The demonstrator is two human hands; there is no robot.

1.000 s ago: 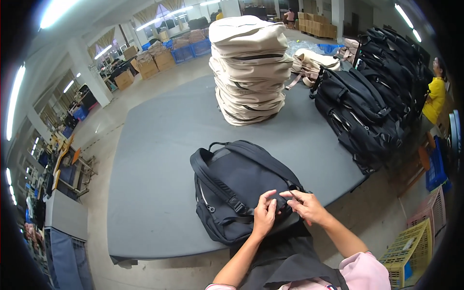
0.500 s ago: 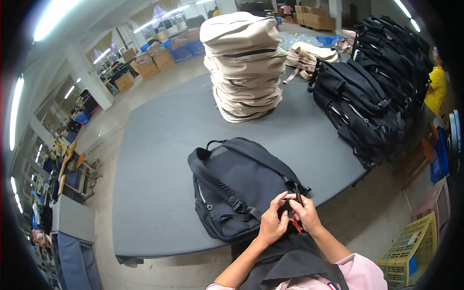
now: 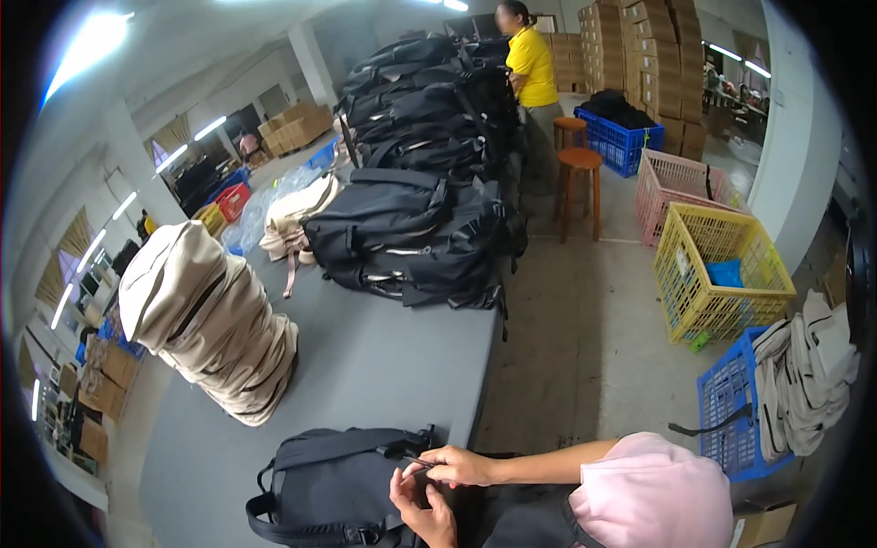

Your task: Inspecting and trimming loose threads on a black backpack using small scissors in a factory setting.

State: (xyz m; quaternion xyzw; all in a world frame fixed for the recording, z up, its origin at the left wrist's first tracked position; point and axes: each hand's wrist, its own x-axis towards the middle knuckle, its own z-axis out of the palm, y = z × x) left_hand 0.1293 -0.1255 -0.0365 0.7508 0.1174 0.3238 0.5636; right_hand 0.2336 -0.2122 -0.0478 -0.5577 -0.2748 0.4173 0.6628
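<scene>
A black backpack (image 3: 343,489) lies on the grey-covered table (image 3: 365,365), its straps facing up, in front of me at the lower edge of the view. My right hand (image 3: 459,466) is closed around a slim dark tool (image 3: 420,464) that looks like thread snips, above the backpack's right side. Just below it is my left hand (image 3: 426,511), its fingers bent and parted from the thumb, fingertips close to the tool. I see nothing held in the left hand.
Cream bags (image 3: 206,315) stand in a leaning stack on the left. Black backpacks (image 3: 416,183) are piled at the table's far end, near a person in yellow (image 3: 532,68). To the right are wooden stools (image 3: 580,160), a yellow crate (image 3: 722,274) and a blue crate (image 3: 726,411).
The view has swung right, so the table and stacks sit farther left and more crates show. Both hands stay together by the backpack, the dark tool still in the right.
</scene>
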